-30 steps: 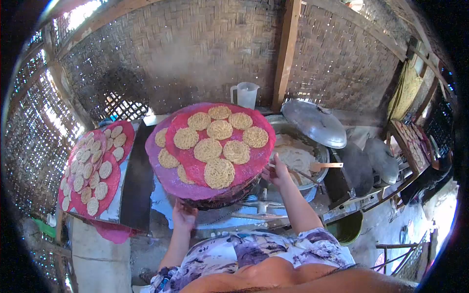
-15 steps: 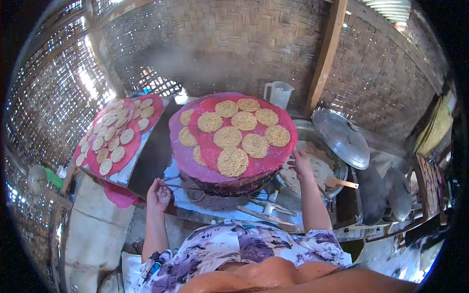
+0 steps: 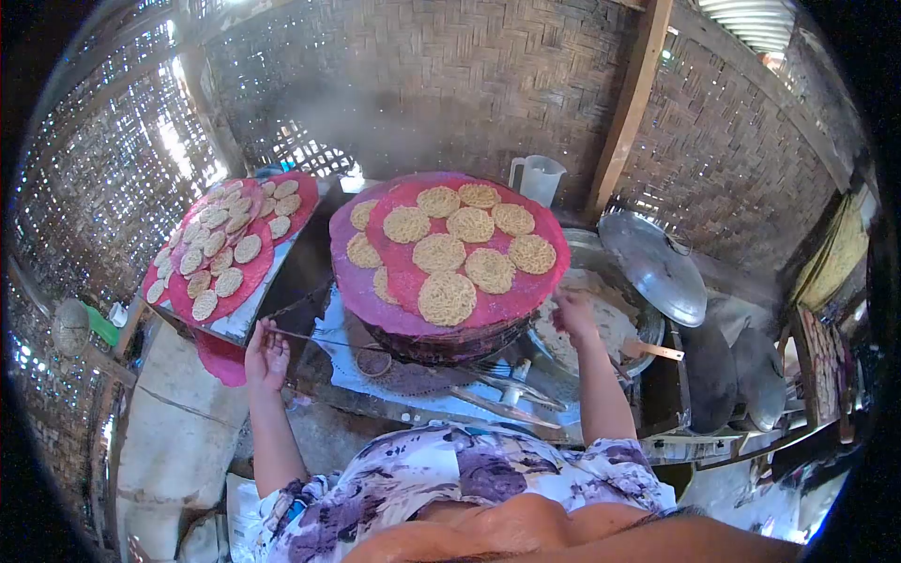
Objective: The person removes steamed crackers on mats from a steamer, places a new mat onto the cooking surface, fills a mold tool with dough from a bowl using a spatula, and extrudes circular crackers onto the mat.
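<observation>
My left hand is at the left, palm turned up, with its fingers closed on the near end of a thin rod. The rod runs right toward the dark round vessel; its far end is hard to make out. Red and pink mesh sheets lie over that vessel, bearing several round noodle cakes. My right hand is by the right edge of the sheets, above a wide metal basin of pale batter-like stuff. Its fingers look partly stretched, with nothing visible in them.
More pale cakes lie on red sheets at the left. A wooden-handled tool rests in the basin, with a metal lid leaning behind. Tongs and a small round strainer-like thing lie in front. A plastic jug stands behind.
My left hand has moved left and slightly up with the rod, showing more of its length. My right hand has shifted slightly down and left, off the sheet's edge.
</observation>
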A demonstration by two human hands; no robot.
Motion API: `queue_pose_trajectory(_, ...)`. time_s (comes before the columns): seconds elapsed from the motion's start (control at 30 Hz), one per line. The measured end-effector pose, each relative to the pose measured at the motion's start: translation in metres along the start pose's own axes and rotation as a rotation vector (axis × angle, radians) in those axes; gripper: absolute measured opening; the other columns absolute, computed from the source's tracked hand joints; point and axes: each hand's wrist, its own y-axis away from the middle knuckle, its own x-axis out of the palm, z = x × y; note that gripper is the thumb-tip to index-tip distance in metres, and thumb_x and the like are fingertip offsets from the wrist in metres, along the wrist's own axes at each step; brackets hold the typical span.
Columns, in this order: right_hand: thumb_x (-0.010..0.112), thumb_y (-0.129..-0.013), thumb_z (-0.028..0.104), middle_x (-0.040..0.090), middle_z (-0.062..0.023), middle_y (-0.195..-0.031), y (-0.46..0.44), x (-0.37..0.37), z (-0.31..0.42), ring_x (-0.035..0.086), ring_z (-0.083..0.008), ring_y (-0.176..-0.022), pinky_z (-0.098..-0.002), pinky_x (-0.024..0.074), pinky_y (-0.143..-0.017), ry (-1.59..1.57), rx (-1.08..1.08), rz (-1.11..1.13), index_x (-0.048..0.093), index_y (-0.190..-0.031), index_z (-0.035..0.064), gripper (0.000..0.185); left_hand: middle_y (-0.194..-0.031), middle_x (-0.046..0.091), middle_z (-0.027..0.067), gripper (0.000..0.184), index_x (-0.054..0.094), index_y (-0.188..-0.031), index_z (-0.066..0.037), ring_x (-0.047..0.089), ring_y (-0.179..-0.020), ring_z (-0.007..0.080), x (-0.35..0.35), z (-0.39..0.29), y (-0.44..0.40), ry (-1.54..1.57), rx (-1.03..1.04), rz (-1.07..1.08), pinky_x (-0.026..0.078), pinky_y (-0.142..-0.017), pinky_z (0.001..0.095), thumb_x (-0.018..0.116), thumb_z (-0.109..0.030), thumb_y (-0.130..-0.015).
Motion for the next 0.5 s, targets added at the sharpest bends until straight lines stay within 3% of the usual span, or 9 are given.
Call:
queue_pose_trajectory(0.07, 0.044, -0.087, 0.046, 0.053, -0.0051, -0.06, 0.011, 0.007, -0.003, 0.047, -0.0114, -0.043, -0.0242, 0.0367, -0.037, 0.086, 0.08, 0.087, 0.05, -0.101, 0.0063, 0.043, -0.091, 0.061, -0.0013, 0.014, 0.061, -0.092, -0.011, 0.054, -0.077, 0.0104, 0.007, -0.004, -0.003, -0.016, 0.001, 0.036, 0.045, -0.066, 0.0268, 0.057, -0.021, -0.083)
queue_pose_trajectory(0.17, 0.036, -0.087, 0.052, 0.056, -0.0091, -0.067, 0.017, 0.018, -0.009, 0.048, -0.0122, -0.043, -0.0242, 0.0407, -0.038, -0.118, 0.083, 0.273, 0.041, -0.114, 0.0097, 0.05, -0.091, 0.061, -0.0013, 0.014, 0.06, -0.092, -0.011, 0.055, -0.077, 0.0105, 0.02, -0.007, -0.004, -0.018, -0.017, 0.072, 0.046, -0.066, 0.0271, 0.055, -0.021, -0.085)
queue_pose_trajectory(0.3, 0.031, -0.087, 0.055, 0.058, -0.0109, -0.078, -0.001, 0.029, -0.023, 0.056, -0.0169, -0.061, -0.0294, 0.0479, -0.054, -0.219, 0.107, 0.266, 0.043, -0.113, 0.0076, 0.055, -0.086, 0.062, -0.0011, 0.015, 0.06, -0.095, -0.01, 0.057, -0.073, 0.0108, 0.038, -0.012, -0.004, -0.04, -0.028, 0.111, 0.047, -0.066, 0.0273, 0.053, -0.021, -0.086)
queue_pose_trajectory(0.4, 0.03, -0.087, 0.054, 0.058, -0.0126, -0.09, -0.012, 0.045, -0.019, 0.056, -0.0226, -0.079, -0.037, 0.0466, -0.074, -0.795, 0.025, 0.201, 0.047, -0.112, 0.0076, 0.055, -0.083, 0.062, -0.0013, 0.016, 0.06, -0.096, -0.01, 0.057, -0.072, 0.0109, 0.046, -0.014, -0.003, -0.052, -0.042, 0.18, 0.046, -0.066, 0.0275, 0.053, -0.02, -0.085)
queue_pose_trajectory(0.5, 0.03, -0.087, 0.054, 0.057, -0.0137, -0.097, -0.007, 0.035, -0.002, 0.053, -0.0272, -0.091, -0.0423, 0.0408, -0.085, -1.053, 0.061, 0.233, 0.05, -0.11, 0.0054, 0.057, -0.082, 0.062, -0.0013, 0.019, 0.059, -0.1, -0.009, 0.057, -0.073, 0.0111, 0.05, -0.016, -0.003, -0.049, -0.056, 0.21, 0.046, -0.066, 0.0275, 0.053, -0.019, -0.085)
